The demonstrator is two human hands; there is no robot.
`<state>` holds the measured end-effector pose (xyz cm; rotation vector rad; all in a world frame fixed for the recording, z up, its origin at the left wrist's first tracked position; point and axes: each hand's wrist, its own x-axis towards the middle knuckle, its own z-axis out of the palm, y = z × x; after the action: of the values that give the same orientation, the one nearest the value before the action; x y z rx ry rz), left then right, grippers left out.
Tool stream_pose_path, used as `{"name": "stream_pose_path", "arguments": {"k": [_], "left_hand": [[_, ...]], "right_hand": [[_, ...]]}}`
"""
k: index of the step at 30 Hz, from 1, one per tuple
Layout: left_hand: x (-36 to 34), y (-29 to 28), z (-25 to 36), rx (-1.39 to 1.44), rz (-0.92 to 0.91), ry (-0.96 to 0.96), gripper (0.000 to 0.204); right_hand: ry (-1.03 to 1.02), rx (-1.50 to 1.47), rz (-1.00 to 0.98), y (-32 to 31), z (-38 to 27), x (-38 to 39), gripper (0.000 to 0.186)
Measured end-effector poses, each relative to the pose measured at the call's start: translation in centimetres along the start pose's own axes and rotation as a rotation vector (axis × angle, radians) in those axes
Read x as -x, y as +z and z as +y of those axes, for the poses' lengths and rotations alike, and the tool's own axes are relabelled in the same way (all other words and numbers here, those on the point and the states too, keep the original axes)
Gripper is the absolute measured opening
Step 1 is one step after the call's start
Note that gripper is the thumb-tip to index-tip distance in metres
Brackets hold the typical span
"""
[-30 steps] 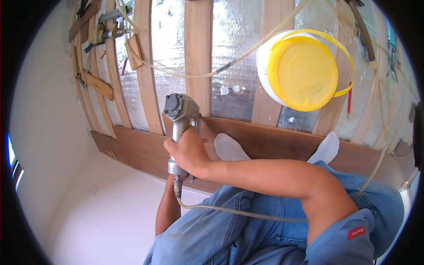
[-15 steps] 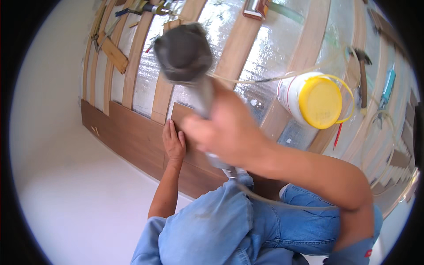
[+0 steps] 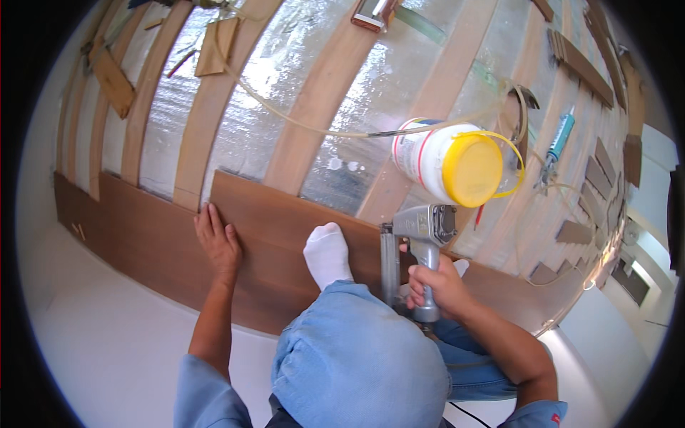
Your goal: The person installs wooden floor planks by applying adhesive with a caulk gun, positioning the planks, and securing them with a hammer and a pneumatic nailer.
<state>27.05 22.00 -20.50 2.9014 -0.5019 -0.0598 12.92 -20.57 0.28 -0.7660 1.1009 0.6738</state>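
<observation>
My left hand (image 3: 220, 242) lies with fingers stretched over the end of a brown floorboard (image 3: 275, 221), at the joint with the neighbouring board (image 3: 150, 232). Wrapped round the handle of a grey nail gun (image 3: 422, 225) is my right hand (image 3: 441, 287). The gun is over the board's far edge, to the right of my white-socked foot (image 3: 328, 253), which rests on the board. Whether its nose touches the wood I cannot tell.
Pale wooden battens (image 3: 314, 107) cross a silvery sheet beyond the boards. A white bucket with a yellow lid (image 3: 472, 171) lies just past the gun. An air hose (image 3: 307, 130) crosses the battens. A hammer (image 3: 526, 98), a blue-green sealant tube (image 3: 561, 135) and board pieces (image 3: 581, 68) lie to the right.
The nail gun in my right hand has come down from close to the camera and moved right, over the board. My left hand stays on the board joint; the view has shifted.
</observation>
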Motion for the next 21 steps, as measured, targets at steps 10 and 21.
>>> {"name": "stream_pose_path", "arguments": {"k": [10, 21], "left_hand": [[-0.4, 0.3, 0.0, 0.009, 0.033, 0.031, 0.057], [-0.4, 0.2, 0.1, -0.011, -0.006, 0.021, 0.057]], "right_hand": [[0.002, -0.231, 0.032, -0.3, 2.9, -4.4, 0.051], [0.048, -0.22, 0.05, -0.9, 2.5, -5.1, 0.051]]}}
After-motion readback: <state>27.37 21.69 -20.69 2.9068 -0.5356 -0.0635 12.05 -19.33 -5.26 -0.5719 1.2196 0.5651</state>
